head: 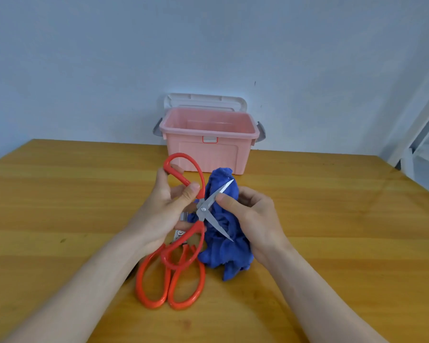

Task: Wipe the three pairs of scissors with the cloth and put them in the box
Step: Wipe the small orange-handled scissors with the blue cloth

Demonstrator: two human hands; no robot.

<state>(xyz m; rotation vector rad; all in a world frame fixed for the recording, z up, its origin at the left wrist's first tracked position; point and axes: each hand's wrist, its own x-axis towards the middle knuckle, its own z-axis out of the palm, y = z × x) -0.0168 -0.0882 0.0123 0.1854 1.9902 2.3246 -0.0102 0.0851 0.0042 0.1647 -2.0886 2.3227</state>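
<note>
Wood table (332, 243), L hand (164, 209) grips open scissors (203, 209) – R hand (253, 219) holds cloth (223, 243)

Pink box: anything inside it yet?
The pink box stands open, and its visible back and side walls show no scissors. Its front wall hides the floor, so I cannot rule out something lying flat there.

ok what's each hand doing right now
Left hand: holding the open scissors by the handles.
Right hand: holding the cloth, thumb on a blade.
</note>
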